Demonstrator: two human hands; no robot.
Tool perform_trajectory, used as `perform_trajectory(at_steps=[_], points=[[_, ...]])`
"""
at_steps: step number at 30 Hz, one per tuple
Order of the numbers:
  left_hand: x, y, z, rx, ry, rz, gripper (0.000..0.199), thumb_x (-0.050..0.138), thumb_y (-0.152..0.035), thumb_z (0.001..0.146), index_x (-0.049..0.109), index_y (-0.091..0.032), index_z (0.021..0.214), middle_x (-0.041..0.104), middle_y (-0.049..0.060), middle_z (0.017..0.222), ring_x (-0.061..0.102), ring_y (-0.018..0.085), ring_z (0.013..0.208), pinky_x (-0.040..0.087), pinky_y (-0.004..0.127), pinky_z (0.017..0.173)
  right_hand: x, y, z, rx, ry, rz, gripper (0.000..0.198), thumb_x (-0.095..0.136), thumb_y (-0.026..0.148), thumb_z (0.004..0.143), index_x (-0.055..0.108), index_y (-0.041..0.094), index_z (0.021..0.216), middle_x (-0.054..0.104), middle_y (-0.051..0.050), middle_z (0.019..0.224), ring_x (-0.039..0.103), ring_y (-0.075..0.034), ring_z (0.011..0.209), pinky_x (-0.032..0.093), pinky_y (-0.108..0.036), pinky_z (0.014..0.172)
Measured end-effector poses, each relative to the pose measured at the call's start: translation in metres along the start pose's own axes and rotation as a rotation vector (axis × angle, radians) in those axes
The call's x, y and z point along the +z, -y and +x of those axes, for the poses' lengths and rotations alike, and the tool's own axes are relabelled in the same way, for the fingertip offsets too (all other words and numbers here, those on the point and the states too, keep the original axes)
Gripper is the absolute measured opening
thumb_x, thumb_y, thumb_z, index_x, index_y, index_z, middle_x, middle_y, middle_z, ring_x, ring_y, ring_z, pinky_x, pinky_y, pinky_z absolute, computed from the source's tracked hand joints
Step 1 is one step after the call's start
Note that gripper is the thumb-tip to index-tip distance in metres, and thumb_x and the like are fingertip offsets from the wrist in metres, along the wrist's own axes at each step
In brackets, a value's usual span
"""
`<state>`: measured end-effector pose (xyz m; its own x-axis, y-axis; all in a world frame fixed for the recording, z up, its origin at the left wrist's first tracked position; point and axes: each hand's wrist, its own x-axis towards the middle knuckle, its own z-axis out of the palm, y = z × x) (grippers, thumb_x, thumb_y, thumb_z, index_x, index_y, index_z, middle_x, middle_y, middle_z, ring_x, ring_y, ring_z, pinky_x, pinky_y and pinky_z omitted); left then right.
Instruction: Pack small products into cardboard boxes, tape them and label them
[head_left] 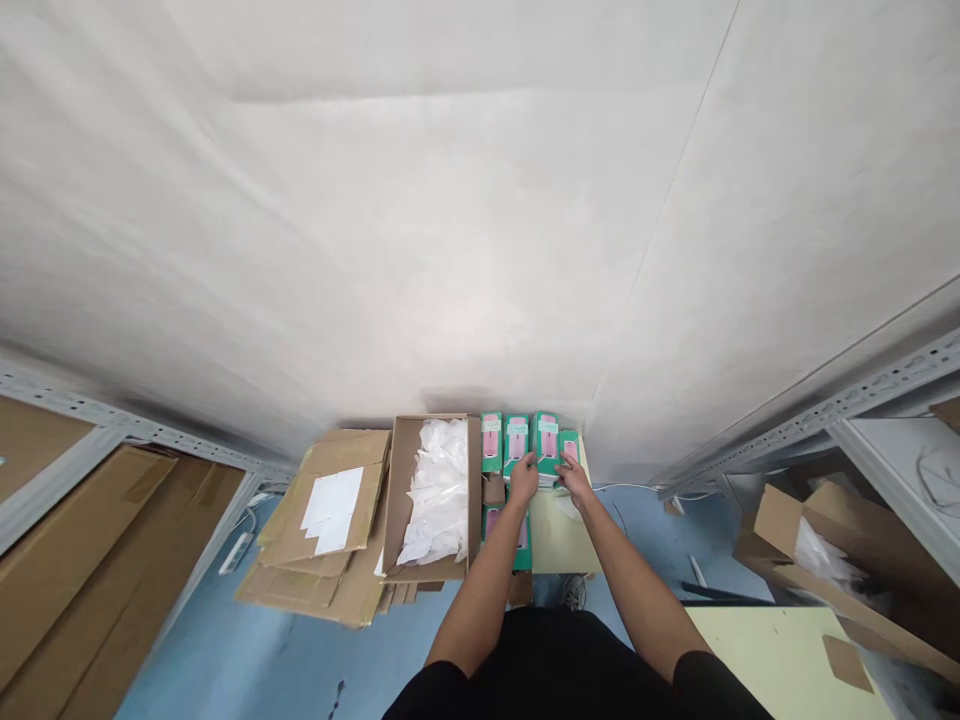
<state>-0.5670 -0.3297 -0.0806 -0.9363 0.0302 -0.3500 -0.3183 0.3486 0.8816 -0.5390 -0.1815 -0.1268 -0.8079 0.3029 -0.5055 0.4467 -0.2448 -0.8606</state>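
A green box (547,437) with a pink panel lies between the left hand (523,478) and the right hand (574,482), extending beyond them. Both hands' fingers are partly curled at its near end; whether they grip it, I cannot tell. Other green boxes (491,442) flank it. Left of the left hand, a carton (475,490) holds white wrapping (436,490); farther left lies stacked cardboard (330,452). Between the forearms shows a pale table (564,545).
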Motion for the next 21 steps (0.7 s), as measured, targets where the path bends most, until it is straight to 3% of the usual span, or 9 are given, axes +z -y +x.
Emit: perform_trajectory(at_steps=[7,12,16,21], points=[[-0.013,-0.001,-0.011,-0.042,0.108,-0.214,0.05,0.08,-0.014,0.074,0.076,-0.013,0.124,0.075,0.015,0.132,0.07,0.03,0.125,0.054,0.044,0.107,-0.007,0.022,-0.034,-0.071,-0.008,0.044,0.072,0.075,0.041,0.062,0.069,0.023,0.131,0.074,-0.002,0.094,0.069,-0.018,0.075,0.053,-0.029,0.067],[-0.023,-0.003,-0.03,0.102,0.181,-0.259,0.051,0.079,-0.009,0.067,0.08,-0.016,0.117,0.075,0.013,0.131,0.07,0.03,0.123,0.05,0.048,0.113,-0.008,0.031,-0.073,-0.167,-0.002,0.063,0.07,0.078,0.043,0.062,0.069,0.025,0.129,0.079,-0.006,0.101,0.072,-0.023,0.079,0.055,-0.034,0.069],[-0.02,0.005,-0.047,0.198,0.285,-0.266,0.05,0.08,-0.013,0.064,0.082,-0.019,0.113,0.078,0.01,0.125,0.072,0.031,0.119,0.051,0.051,0.112,-0.016,0.02,-0.109,-0.248,-0.079,0.101,0.063,0.081,0.044,0.06,0.071,0.026,0.121,0.079,-0.008,0.103,0.073,-0.027,0.086,0.056,-0.037,0.076],[0.003,0.02,-0.07,0.214,0.484,-0.308,0.046,0.083,-0.02,0.064,0.083,-0.022,0.11,0.078,0.011,0.126,0.072,0.033,0.12,0.05,0.051,0.113,-0.04,-0.008,-0.15,-0.25,-0.191,0.185,0.06,0.084,0.047,0.063,0.071,0.029,0.118,0.078,-0.007,0.103,0.075,-0.03,0.089,0.058,-0.041,0.078]])
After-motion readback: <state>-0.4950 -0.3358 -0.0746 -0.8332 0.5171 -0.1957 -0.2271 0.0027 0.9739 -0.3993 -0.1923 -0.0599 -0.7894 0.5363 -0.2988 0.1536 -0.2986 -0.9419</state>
